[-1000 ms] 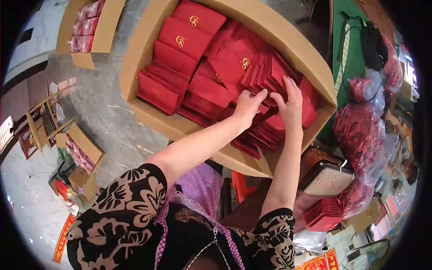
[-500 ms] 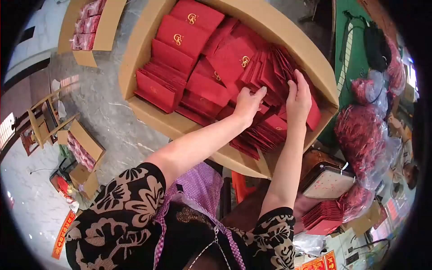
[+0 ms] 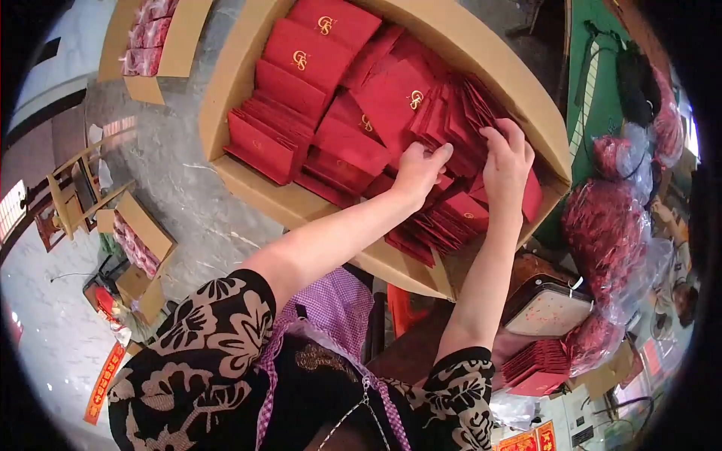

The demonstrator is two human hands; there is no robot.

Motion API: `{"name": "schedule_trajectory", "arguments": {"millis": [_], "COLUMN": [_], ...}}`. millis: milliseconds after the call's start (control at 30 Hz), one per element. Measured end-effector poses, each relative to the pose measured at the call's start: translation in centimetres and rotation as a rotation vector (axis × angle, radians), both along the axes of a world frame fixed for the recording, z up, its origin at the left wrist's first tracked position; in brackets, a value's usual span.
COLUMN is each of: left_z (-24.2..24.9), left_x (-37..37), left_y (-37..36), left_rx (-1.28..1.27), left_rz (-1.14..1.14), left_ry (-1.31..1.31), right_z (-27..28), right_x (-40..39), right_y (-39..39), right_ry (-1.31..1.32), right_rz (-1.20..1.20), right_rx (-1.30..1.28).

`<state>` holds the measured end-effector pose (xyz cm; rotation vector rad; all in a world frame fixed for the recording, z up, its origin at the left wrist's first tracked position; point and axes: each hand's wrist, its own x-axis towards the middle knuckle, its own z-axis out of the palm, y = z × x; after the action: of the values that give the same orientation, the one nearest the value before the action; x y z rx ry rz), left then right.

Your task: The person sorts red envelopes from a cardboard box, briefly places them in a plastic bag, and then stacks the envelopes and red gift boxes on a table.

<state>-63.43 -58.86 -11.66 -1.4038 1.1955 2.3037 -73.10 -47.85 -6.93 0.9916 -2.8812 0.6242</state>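
A fanned bunch of red envelopes [image 3: 455,128] stands inside a large cardboard box [image 3: 259,192], between my two hands. My left hand [image 3: 420,174] is closed at the bunch's near left side, thumb pointing right; the envelopes partly hide its other fingers. At the right end of the bunch, my right hand [image 3: 508,161] grips with bent fingers over the edges. More red envelopes [image 3: 312,60] with gold lettering fill the left of the box in rows. Below my hands lies another slanted stack of envelopes [image 3: 444,229].
Plastic-wrapped red bundles [image 3: 605,225] sit at the right beside a green surface [image 3: 594,98]. A red stack [image 3: 538,367] lies near a brown case [image 3: 553,304]. Other open cartons [image 3: 184,37] and a wooden chair [image 3: 71,199] stand on the left. An orange stool [image 3: 406,308] is below the box.
My right hand has shifted a little to the right and its fingers have bent more. My left hand stays at the bunch, slightly further right. The view has moved slightly.
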Motion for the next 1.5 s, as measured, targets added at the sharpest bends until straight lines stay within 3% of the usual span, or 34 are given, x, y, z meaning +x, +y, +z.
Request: {"name": "schedule_trajectory", "arguments": {"millis": [200, 333, 667, 1067, 1167, 1233, 1267, 1367, 1433, 1500], "left_z": [0.2, 0.0, 0.2, 0.1, 1.0, 0.1, 0.3, 2.3, 2.7, 2.9], "left_x": [-0.3, -0.3, 0.0, -0.7, -0.3, 0.7, 1.1, 2.4, 2.9, 3.4], "left_y": [0.1, 0.2, 0.1, -0.2, -0.1, -0.5, -0.3, -2.9, -4.2, -4.2], "left_rx": [-0.039, -0.137, -0.069, -0.072, -0.127, -0.210, -0.046, 0.161, 0.230, 0.222], "left_rz": [0.014, -0.028, 0.015, -0.087, 0.101, 0.016, 0.141, -0.007, -0.050, 0.045], "left_ry": [0.048, 0.047, 0.048, 0.050, 0.107, 0.180, 0.286, 0.449, 0.503, 0.432], "right_z": [0.4, 0.5, 0.2, -1.7, -1.6, -1.6, -2.4, -2.9, -2.4, -2.8], "right_x": [1.2, 1.0, 0.4, 0.6, 2.5, 4.6, 5.6, 8.0, 9.6, 10.7], "right_y": [0.0, -0.3, -0.2, -0.7, -1.8, -2.6, -3.0, -3.6, -4.0, -4.5], "right_ry": [-0.102, -0.082, -0.047, 0.181, 0.239, 0.226, 0.252, 0.210, 0.091, 0.083], "right_rz": [0.022, 0.018, 0.010, -0.040, -0.059, -0.071, -0.066, -0.087, -0.076, -0.074], "right_rx": [0.167, 0.154, 0.141, 0.078, 0.038, 0.010, -0.087, -0.139, -0.180, -0.179]}}
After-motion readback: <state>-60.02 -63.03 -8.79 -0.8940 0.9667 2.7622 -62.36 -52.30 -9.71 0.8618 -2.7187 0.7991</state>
